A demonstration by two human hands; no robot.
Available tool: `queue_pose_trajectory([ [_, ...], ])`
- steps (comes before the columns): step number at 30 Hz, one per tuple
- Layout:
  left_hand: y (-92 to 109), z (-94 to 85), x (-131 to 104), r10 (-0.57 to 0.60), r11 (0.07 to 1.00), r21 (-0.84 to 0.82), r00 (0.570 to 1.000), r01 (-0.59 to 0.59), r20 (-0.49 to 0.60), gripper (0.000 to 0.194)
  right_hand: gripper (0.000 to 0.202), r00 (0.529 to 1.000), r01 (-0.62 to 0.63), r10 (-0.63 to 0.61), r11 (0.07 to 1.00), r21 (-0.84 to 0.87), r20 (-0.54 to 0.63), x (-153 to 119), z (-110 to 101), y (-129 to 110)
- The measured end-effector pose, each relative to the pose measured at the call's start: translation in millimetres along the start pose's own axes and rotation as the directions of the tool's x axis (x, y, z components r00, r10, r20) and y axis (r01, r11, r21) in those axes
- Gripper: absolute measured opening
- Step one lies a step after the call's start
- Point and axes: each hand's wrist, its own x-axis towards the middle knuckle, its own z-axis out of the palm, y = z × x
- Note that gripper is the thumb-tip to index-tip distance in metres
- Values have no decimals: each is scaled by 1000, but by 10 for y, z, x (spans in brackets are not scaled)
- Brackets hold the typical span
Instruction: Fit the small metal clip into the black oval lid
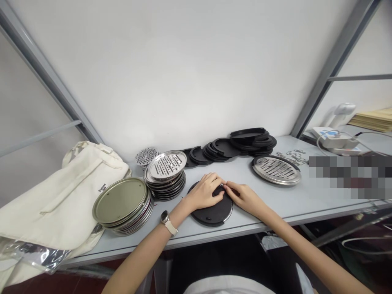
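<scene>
A round black disc (211, 213) lies flat near the table's front edge, with a shiny rim showing at its lower right. My left hand (206, 191) rests over its upper left part, fingers bent, the thumb on the disc. My right hand (241, 197) is at the disc's upper right edge, its thumb and index finger pinched together by a small shiny piece (222, 185) close to my left fingertips. What exactly each hand grips is too small to make out.
Left are stacked olive-topped discs (121, 201), perforated metal discs (168, 165) and a cream bag (61, 196). Black rings and discs (251, 141) lie along the wall. Right are a perforated disc with a black rim (277, 170), small metal clips (295, 156) and a white device (333, 139).
</scene>
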Motion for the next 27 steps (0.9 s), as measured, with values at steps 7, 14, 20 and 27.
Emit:
queue_pose_trajectory([
  [7,-27,25,3,-10,1000,-3,1000,10,23,12,22,1000,9,-9,1000,8,1,-10,7,-2],
  [14,-34,30,1,2,1000,11,1000,-2,20,12,21,1000,11,-10,999,-35,24,-7,-7,-6],
  [20,-37,33,-6,-2,1000,-7,1000,2,25,18,27,999,28,-27,999,-16,43,3,-47,-15],
  [27,-39,47,-13,19,998,-65,1000,-21,-19,37,31,999,2,-1,1000,-17,42,9,-41,-17],
])
